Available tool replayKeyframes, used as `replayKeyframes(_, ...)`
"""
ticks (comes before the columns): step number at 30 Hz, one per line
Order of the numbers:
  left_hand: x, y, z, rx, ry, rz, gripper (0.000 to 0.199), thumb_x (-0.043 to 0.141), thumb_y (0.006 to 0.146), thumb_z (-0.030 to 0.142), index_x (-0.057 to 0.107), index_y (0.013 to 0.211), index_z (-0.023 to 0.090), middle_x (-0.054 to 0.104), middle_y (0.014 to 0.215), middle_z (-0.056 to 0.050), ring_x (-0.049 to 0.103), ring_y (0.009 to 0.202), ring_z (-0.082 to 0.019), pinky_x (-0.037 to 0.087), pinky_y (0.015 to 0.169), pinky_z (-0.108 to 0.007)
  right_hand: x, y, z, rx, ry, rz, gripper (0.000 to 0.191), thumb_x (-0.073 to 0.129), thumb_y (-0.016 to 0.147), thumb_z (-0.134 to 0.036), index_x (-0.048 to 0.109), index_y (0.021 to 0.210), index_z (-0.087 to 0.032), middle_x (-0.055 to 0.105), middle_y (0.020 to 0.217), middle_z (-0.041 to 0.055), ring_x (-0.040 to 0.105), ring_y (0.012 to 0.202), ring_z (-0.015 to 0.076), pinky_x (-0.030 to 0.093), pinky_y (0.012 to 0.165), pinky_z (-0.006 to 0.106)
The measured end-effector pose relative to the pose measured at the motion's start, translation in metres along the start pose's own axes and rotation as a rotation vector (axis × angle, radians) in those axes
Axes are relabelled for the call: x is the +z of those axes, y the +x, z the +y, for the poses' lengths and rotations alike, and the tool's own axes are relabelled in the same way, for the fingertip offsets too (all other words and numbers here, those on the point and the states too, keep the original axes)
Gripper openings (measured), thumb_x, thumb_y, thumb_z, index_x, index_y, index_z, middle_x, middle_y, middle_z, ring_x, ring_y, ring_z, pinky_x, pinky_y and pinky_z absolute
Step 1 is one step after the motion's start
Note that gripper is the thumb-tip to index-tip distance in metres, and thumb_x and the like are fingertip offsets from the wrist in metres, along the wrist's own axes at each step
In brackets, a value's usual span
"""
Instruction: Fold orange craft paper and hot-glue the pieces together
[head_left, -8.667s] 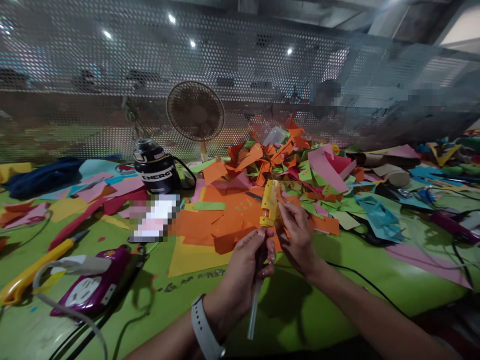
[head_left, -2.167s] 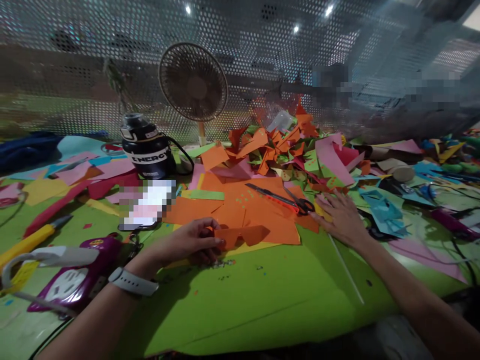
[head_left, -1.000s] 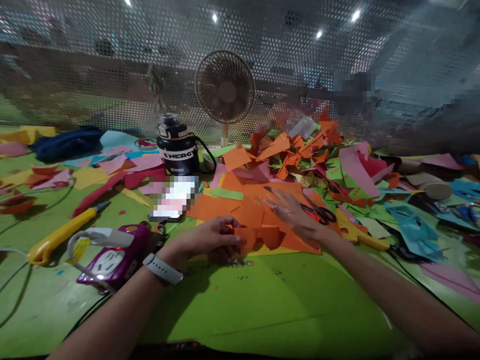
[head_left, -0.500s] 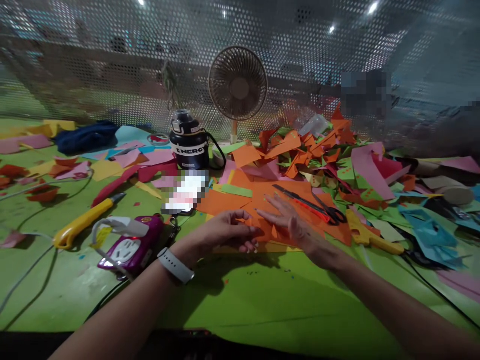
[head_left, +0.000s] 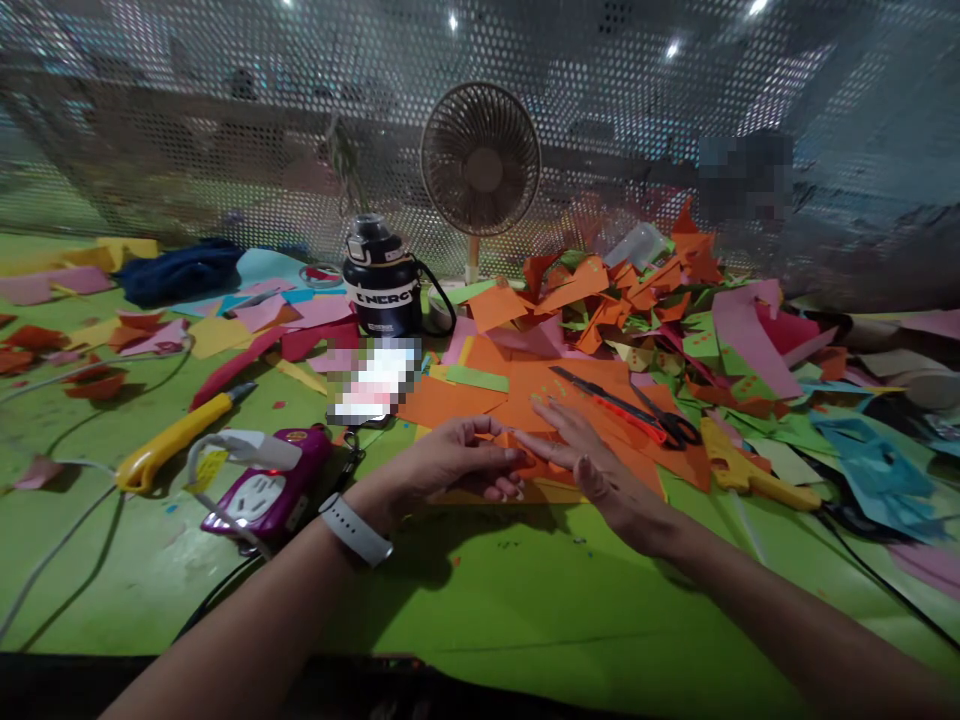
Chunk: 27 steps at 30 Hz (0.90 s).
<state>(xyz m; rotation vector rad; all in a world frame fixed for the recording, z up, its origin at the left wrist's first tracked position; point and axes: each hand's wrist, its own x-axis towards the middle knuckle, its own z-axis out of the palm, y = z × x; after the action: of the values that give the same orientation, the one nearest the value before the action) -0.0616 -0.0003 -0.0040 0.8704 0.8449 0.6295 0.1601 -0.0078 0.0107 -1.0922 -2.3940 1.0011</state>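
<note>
My left hand (head_left: pixel 461 460), with a pale band at the wrist, has its thumb and fingers pinched together over the near edge of the orange paper (head_left: pixel 525 385); whatever they hold is too small to make out. Beside it, my right hand (head_left: pixel 592 470) is spread with fingers stretched toward the left one, its fingertips over the orange paper and holding nothing. A red and black craft knife (head_left: pixel 611 405) and black scissors (head_left: pixel 671 420) lie on the orange sheets just beyond my right hand. A light green strip (head_left: pixel 476 379) rests on the same sheets.
A phone (head_left: pixel 377 383), purple power adapter (head_left: pixel 274 485) and yellow-handled tool (head_left: pixel 176 440) are on the left. A black bottle (head_left: pixel 382 285) and a fan (head_left: pixel 481 160) stand behind. Right are a yellow glue gun (head_left: pixel 757 475) and heaped paper scraps (head_left: pixel 630 290).
My right hand has lowered and turned flatter, its fingers now nearer my left fingertips. My left hand keeps nearly the same pose. The whole view has shifted slightly.
</note>
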Motion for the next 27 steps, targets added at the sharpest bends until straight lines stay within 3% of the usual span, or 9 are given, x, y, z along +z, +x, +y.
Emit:
replayKeyframes(6, 0.0, 0.001, -0.001, 0.005, -0.01, -0.011, 0.047, 0.085, 0.061, 0.039, 0.052, 0.085, 0.017, 0.072, 0.067, -0.002, 0.066, 0.057, -0.01, 0.05, 0.056, -0.02, 0.0, 0.0, 0.001, 0.026, 0.075, 0.007, 0.069, 0.01, 0.088, -0.07, 0.044, 0.139, -0.039, 0.018, 0.158, -0.0028, 0.005, 0.146, 0.0285, 0.008, 0.113, 0.061)
replayKeyframes(17, -0.002, -0.001, -0.001, 0.006, 0.018, -0.038, 0.039, 0.081, 0.067, 0.037, 0.055, 0.085, 0.016, 0.072, 0.066, -0.003, 0.064, 0.056, -0.009, 0.05, 0.058, -0.02, 0.004, 0.001, 0.004, -0.043, -0.044, 0.029, 0.067, 0.016, 0.088, -0.071, 0.044, 0.139, -0.038, 0.017, 0.159, -0.0002, 0.008, 0.145, 0.0297, 0.008, 0.113, 0.062)
replayKeyframes(21, -0.001, -0.002, -0.001, 0.019, 0.008, -0.035, 0.035, 0.08, 0.069, 0.034, 0.055, 0.085, 0.016, 0.072, 0.067, -0.002, 0.064, 0.056, -0.009, 0.049, 0.058, -0.021, 0.005, 0.001, 0.005, -0.106, -0.125, 0.052, 0.065, 0.018, 0.09, -0.07, 0.043, 0.14, -0.037, 0.022, 0.157, 0.0021, 0.012, 0.145, 0.0298, 0.011, 0.113, 0.062)
replayKeyframes(27, -0.001, -0.003, -0.002, 0.023, 0.015, -0.089, 0.032, 0.079, 0.071, 0.033, 0.056, 0.085, 0.016, 0.07, 0.062, -0.001, 0.065, 0.055, -0.011, 0.048, 0.053, -0.019, 0.005, 0.005, 0.01, -0.259, -0.387, 0.13, 0.06, 0.028, 0.091, -0.065, 0.051, 0.135, -0.031, 0.028, 0.155, 0.0077, 0.018, 0.143, 0.0308, 0.006, 0.113, 0.061)
